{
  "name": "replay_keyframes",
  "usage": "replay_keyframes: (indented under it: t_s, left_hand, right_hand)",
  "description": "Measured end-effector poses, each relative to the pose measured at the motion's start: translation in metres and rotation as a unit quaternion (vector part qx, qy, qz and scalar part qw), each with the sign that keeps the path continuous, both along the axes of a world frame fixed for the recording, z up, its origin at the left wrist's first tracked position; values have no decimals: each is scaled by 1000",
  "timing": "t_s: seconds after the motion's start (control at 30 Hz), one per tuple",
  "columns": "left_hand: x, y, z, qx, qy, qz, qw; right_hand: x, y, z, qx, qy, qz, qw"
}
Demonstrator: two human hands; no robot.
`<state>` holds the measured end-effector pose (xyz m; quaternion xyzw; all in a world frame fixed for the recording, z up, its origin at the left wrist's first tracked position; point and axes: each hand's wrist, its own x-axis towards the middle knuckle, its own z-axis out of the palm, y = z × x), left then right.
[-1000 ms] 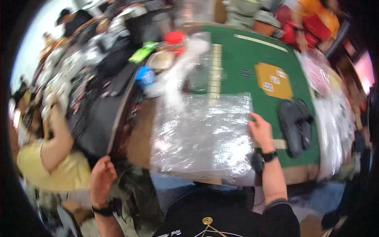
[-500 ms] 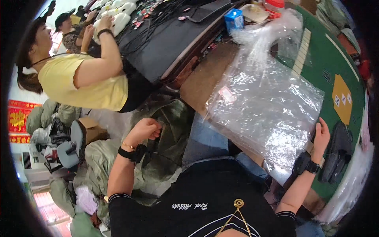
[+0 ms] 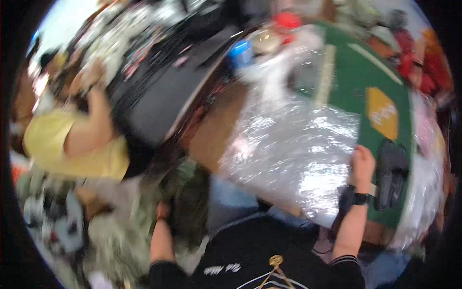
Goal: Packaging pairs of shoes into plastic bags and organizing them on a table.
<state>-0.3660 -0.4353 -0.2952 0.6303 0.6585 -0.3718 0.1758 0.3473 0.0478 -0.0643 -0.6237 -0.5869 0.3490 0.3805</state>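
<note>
Clear plastic bags [image 3: 284,149] lie flat in a shiny stack across the table in front of me. At their right edge rests my right hand [image 3: 363,166], its fingers curled closed; whether they pinch the plastic cannot be made out. My left hand [image 3: 163,211] is low on the left, against a dark green sack [image 3: 185,197]. Motion smears it, and its fingers do not show clearly. A brown cardboard sheet [image 3: 216,125] shows out from under the bags' left side.
Black slippers [image 3: 392,176] and an orange-yellow patch [image 3: 381,113] lie on the green tabletop [image 3: 346,77]. A blue pack [image 3: 240,54] and a red-lidded jar [image 3: 287,24] stand at the far edge. A person in yellow [image 3: 72,144] works at the dark table [image 3: 154,96] on the left.
My view has swung, so the tables sit further left. My left hand has dropped down to the green sack. My right hand stays by the bags' edge, its fingers now more curled.
</note>
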Motion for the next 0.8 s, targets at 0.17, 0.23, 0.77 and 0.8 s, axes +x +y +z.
replay_keyframes:
  t_s: [0.17,0.23,0.77,0.8]
  left_hand:
    - [64,166,-36,162,-154,-270,936]
    - [118,279,-14,196,-183,-339,902]
    - [70,255,21,273,-153,-345,885]
    - [66,248,25,276,-150,-342,886]
  right_hand:
    - [10,-7,16,87,-158,-53,982]
    - [23,-9,9,129,-195,-77,969]
    - [10,-17,22,71,-235,-85,966]
    - [11,-17,19,93,-231,-95,964]
